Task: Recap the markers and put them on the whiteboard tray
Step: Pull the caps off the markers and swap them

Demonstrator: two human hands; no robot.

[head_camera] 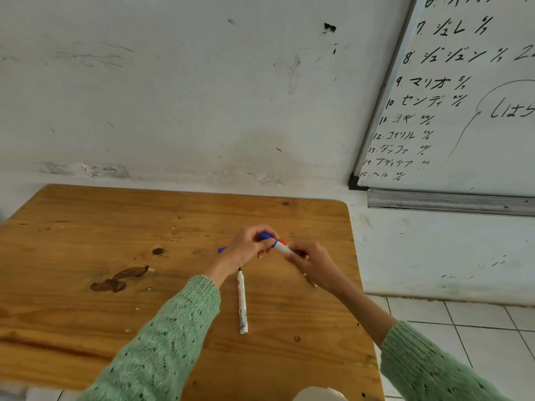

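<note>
1. Head view: the left hand (249,244) has its fingers (267,243) curled around a blue cap (265,236), and the right hand (311,263) pinches the far end of a white marker (282,248) whose barrel spans the gap between both hands, with an orange band just beside the cap.
2. A second marker (242,302), uncapped with a black tip, lies on the table (86,256) just below the left fingers, beside the left wrist.
3. A small blue piece (222,250) shows left of the left fingers; what it is cannot be told.
4. The whiteboard tray (448,202), a grey metal rail, sits well apart, up and right of the right fingers.
5. The whiteboard (463,111) carries handwritten Japanese lines numbered 6 to 15.
6. The table is knotty, stained wood; the sleeves (162,348) are green knit.
</note>
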